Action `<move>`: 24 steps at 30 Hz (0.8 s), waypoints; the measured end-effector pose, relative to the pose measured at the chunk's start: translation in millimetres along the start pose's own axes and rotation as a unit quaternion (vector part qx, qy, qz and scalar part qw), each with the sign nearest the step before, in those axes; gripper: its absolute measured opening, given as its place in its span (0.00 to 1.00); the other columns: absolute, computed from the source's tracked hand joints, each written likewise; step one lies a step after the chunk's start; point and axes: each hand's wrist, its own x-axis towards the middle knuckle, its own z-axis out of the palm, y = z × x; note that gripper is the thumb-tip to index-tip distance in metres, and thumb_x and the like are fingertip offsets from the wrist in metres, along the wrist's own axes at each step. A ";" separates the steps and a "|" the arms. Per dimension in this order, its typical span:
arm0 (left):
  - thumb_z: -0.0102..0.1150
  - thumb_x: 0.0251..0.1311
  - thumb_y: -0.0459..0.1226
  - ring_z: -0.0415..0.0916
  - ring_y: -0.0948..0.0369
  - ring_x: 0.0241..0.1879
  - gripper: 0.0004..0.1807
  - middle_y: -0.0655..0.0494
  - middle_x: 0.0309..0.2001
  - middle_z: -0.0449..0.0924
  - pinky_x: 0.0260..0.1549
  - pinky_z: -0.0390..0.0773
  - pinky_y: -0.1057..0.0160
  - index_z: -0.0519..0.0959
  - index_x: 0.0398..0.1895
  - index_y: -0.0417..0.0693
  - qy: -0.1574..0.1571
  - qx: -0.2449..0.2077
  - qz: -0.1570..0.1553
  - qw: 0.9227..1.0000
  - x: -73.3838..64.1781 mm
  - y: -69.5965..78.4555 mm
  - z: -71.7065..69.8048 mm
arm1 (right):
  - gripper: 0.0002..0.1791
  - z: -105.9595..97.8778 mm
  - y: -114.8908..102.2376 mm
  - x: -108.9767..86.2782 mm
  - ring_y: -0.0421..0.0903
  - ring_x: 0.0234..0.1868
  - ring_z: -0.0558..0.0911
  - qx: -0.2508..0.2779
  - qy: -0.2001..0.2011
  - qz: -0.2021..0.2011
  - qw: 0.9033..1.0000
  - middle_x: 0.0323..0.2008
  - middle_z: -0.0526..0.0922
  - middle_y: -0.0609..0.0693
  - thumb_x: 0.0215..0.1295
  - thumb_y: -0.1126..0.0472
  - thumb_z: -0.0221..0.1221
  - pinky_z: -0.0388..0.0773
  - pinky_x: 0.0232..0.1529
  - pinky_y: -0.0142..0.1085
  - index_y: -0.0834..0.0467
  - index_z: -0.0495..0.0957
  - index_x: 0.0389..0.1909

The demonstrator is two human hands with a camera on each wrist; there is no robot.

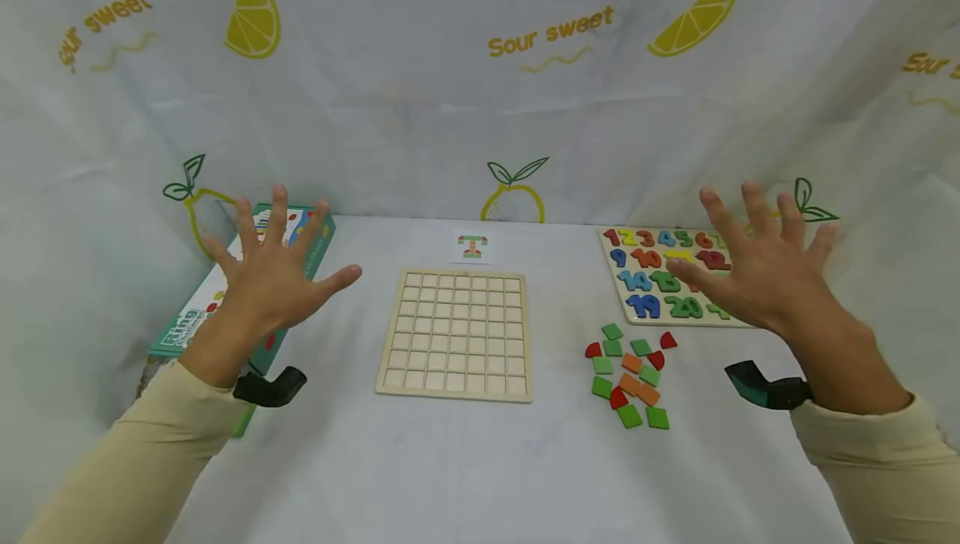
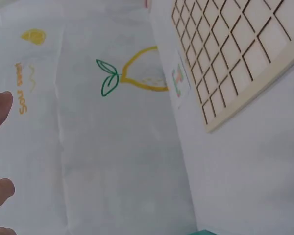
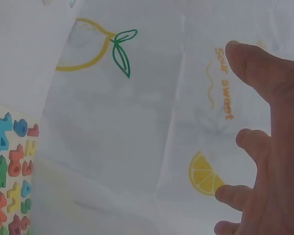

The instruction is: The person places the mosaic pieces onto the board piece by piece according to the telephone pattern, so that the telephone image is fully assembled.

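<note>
My left hand (image 1: 273, 281) is raised with fingers spread, holding nothing, and overlaps a green and white box (image 1: 201, 294) in the head view. On the right, my other hand (image 1: 772, 277) is also raised with fingers splayed and nothing in it. It covers part of a number puzzle board (image 1: 684, 308). Between the hands lies a square wooden grid board (image 1: 455, 334) with bare cells. A small card (image 1: 472, 247) behind it pictures a T-like shape in green, red and orange. To the board's right are scattered green squares (image 1: 629, 416), orange rectangles (image 1: 647, 395) and red quarter-circles (image 1: 668, 340).
A white cloth (image 1: 420, 86) printed with lemons and lettering hangs behind the white table (image 1: 450, 469). Dark wrist straps (image 1: 272, 387) sit at both cuffs. In the left wrist view the grid board (image 2: 264, 73) appears at the upper right.
</note>
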 end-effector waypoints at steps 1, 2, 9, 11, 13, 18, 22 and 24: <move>0.42 0.55 0.73 0.06 0.44 0.67 0.52 0.51 0.74 0.15 0.48 0.17 0.25 0.42 0.78 0.63 0.006 -0.001 0.005 1.000 -2.1 0.7 2.7 | 0.53 2.8 0.9 -1.3 0.68 0.70 0.27 0.007 0.005 -0.009 1.000 0.74 0.30 0.65 0.61 0.29 0.49 0.21 0.54 0.72 0.48 0.36 0.77; 0.43 0.55 0.73 0.08 0.44 0.68 0.51 0.52 0.75 0.17 0.49 0.18 0.25 0.43 0.78 0.63 0.012 -0.005 0.010 1.000 -4.3 1.6 5.3 | 0.53 6.0 2.2 -2.5 0.68 0.70 0.28 0.015 0.012 -0.020 1.000 0.74 0.32 0.65 0.61 0.31 0.51 0.22 0.55 0.71 0.49 0.37 0.77; 0.49 0.56 0.69 0.18 0.42 0.71 0.49 0.49 0.76 0.25 0.53 0.25 0.25 0.49 0.77 0.63 0.044 -0.033 0.037 0.998 -16.2 7.4 23.2 | 0.52 29.8 12.1 -10.6 0.68 0.71 0.38 0.088 0.070 -0.067 0.991 0.74 0.42 0.62 0.57 0.39 0.61 0.30 0.59 0.71 0.49 0.46 0.77; 0.51 0.56 0.68 0.21 0.41 0.71 0.48 0.46 0.77 0.29 0.53 0.26 0.24 0.51 0.77 0.62 0.055 -0.046 0.051 0.996 -19.6 7.5 31.7 | 0.52 38.0 14.7 -13.6 0.67 0.71 0.40 0.109 0.081 -0.071 0.988 0.75 0.44 0.61 0.55 0.42 0.64 0.32 0.59 0.72 0.48 0.48 0.77; 0.53 0.55 0.67 0.22 0.40 0.71 0.48 0.45 0.76 0.32 0.53 0.28 0.24 0.53 0.76 0.62 0.066 -0.059 0.068 0.994 -22.9 6.5 42.2 | 0.52 46.6 17.5 -16.6 0.67 0.71 0.43 0.128 0.089 -0.078 0.985 0.74 0.46 0.60 0.54 0.45 0.65 0.34 0.59 0.72 0.49 0.49 0.77; 0.57 0.55 0.65 0.27 0.38 0.72 0.46 0.47 0.77 0.34 0.52 0.31 0.23 0.58 0.75 0.61 0.073 -0.117 0.108 0.985 -31.3 4.1 71.5 | 0.53 70.8 25.2 -26.6 0.67 0.70 0.46 0.165 0.096 -0.093 0.977 0.74 0.49 0.58 0.52 0.48 0.67 0.37 0.59 0.71 0.49 0.50 0.76; 0.62 0.54 0.61 0.30 0.40 0.72 0.45 0.51 0.77 0.35 0.54 0.31 0.25 0.60 0.74 0.61 0.049 -0.178 0.126 0.975 -38.1 3.7 92.6 | 0.53 88.2 28.5 -37.4 0.66 0.71 0.44 0.187 0.084 -0.080 0.975 0.74 0.48 0.58 0.51 0.50 0.68 0.35 0.58 0.73 0.50 0.50 0.76; 0.65 0.53 0.58 0.30 0.43 0.73 0.44 0.52 0.77 0.37 0.56 0.31 0.26 0.62 0.73 0.61 0.039 -0.206 0.133 0.969 -39.7 3.2 100.4 | 0.53 94.5 29.6 -41.5 0.67 0.71 0.44 0.195 0.076 -0.069 0.975 0.74 0.48 0.59 0.51 0.50 0.69 0.34 0.58 0.73 0.50 0.50 0.76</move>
